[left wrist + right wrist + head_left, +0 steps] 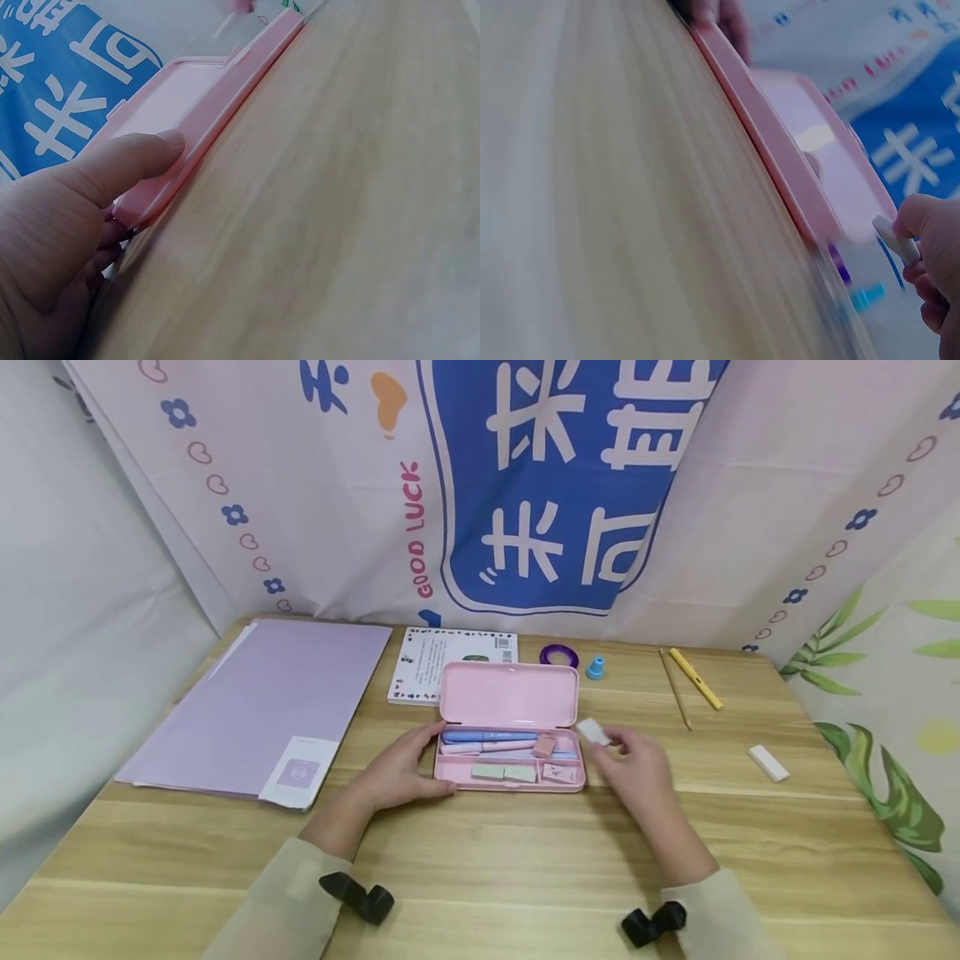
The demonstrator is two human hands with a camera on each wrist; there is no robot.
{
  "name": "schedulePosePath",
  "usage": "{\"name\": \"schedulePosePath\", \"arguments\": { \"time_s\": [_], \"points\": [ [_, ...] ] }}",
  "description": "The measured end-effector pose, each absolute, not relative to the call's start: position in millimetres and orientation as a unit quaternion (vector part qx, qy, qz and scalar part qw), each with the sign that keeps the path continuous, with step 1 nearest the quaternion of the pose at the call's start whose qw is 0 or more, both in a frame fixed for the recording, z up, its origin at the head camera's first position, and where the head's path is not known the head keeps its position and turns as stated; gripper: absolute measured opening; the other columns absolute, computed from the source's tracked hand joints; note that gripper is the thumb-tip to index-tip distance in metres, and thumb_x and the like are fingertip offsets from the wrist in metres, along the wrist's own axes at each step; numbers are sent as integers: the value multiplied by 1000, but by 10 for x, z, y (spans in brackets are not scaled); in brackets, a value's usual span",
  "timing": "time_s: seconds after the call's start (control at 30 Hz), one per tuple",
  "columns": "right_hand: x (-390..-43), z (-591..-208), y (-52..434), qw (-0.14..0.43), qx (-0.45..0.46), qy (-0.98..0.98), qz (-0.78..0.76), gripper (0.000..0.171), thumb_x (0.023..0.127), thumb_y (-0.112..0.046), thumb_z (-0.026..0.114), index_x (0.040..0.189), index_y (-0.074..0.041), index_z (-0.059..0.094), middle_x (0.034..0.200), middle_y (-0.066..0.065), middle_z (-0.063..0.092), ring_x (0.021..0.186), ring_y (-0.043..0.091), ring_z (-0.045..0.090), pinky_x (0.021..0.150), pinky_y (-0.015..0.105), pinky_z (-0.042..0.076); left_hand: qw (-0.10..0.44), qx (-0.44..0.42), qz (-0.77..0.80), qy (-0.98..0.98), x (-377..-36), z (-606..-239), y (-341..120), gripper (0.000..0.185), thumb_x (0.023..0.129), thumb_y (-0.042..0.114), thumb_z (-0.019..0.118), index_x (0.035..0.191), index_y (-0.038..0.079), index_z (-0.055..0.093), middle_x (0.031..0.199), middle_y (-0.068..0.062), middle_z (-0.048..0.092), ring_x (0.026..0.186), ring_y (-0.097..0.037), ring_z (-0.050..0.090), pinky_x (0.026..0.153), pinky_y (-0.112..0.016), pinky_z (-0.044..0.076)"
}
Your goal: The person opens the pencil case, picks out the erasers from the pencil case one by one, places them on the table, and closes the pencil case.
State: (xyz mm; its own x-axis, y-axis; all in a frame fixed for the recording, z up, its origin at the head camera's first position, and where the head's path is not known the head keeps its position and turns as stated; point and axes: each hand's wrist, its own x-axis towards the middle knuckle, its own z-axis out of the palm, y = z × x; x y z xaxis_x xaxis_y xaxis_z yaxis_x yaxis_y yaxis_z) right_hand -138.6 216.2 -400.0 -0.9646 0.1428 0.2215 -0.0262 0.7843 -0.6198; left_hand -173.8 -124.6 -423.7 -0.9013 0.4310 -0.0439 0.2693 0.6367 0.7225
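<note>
A pink pencil case (510, 783) lies on the table with its lid (510, 693) raised. My left hand (401, 768) grips its left end, the thumb on the front wall in the left wrist view and the fingers partly hidden behind. My right hand (637, 768) pinches a white eraser (593, 732) just off the case's right end. Inside the case lie a blue pen (487, 737), pink pens (480, 747), a brownish-pink block (544, 746), pale green blocks (504, 772) and a small printed white block (559, 773).
A lilac folder (262, 702) covers the left of the table. Behind the case are a booklet (412, 668), a purple tape ring (559, 655) and a small blue object (596, 668). To the right lie a pencil (676, 689), a yellow pen (696, 679) and a white block (768, 763).
</note>
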Motion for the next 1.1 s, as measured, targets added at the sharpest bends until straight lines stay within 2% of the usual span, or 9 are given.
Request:
{"name": "schedulePosePath", "arguments": {
  "time_s": [0.23, 0.4, 0.47, 0.83, 1.1],
  "points": [
    [-1190, -4016, 3012, 161, -143, -932, 292, 37, 91, -25, 63, 115, 1, 68, 104, 23, 68, 93, 31, 60, 75, 35, 44, 102, 198, 381, 897, -1744, -4232, -1241, 102, 72, 42, 84, 152, 6, 32, 155, -21, 36, 144, -39, 33, 118, -53, 30],
    [-1030, -4051, 3550, 139, -206, -935, 251, 41, 91, -27, 61, 117, 3, 66, 103, 24, 68, 84, 26, 60, 63, 25, 40, 105, 196, 383, 897, -1743, -4226, -1237, 101, 72, 42, 84, 152, 6, 32, 155, -21, 36, 144, -39, 33, 118, -54, 30],
    [-988, -4072, 3703, 127, -216, -938, 241, 42, 91, -26, 59, 118, 5, 65, 102, 24, 68, 82, 26, 59, 61, 25, 40, 103, 197, 383, 897, -1745, -4232, -1238, 101, 72, 41, 84, 152, 7, 33, 155, -21, 36, 144, -39, 33, 118, -54, 30],
    [-983, -4202, 3913, 83, -166, -959, 213, 46, 98, -29, 54, 122, 9, 61, 101, 27, 65, 90, 38, 60, 75, 51, 46, 105, 194, 386, 896, -1739, -4220, -1253, 101, 72, 41, 84, 153, 8, 32, 156, -20, 35, 145, -38, 32, 119, -53, 29],
    [-944, -4153, 3861, 91, -174, -954, 226, 56, 99, -37, 52, 130, 9, 55, 117, 32, 56, 103, 46, 53, 83, 57, 43, 111, 192, 390, 894, -1735, -4236, -1246, 101, 72, 41, 84, 153, 10, 32, 157, -19, 34, 146, -38, 31, 119, -54, 28]
  ]
}}
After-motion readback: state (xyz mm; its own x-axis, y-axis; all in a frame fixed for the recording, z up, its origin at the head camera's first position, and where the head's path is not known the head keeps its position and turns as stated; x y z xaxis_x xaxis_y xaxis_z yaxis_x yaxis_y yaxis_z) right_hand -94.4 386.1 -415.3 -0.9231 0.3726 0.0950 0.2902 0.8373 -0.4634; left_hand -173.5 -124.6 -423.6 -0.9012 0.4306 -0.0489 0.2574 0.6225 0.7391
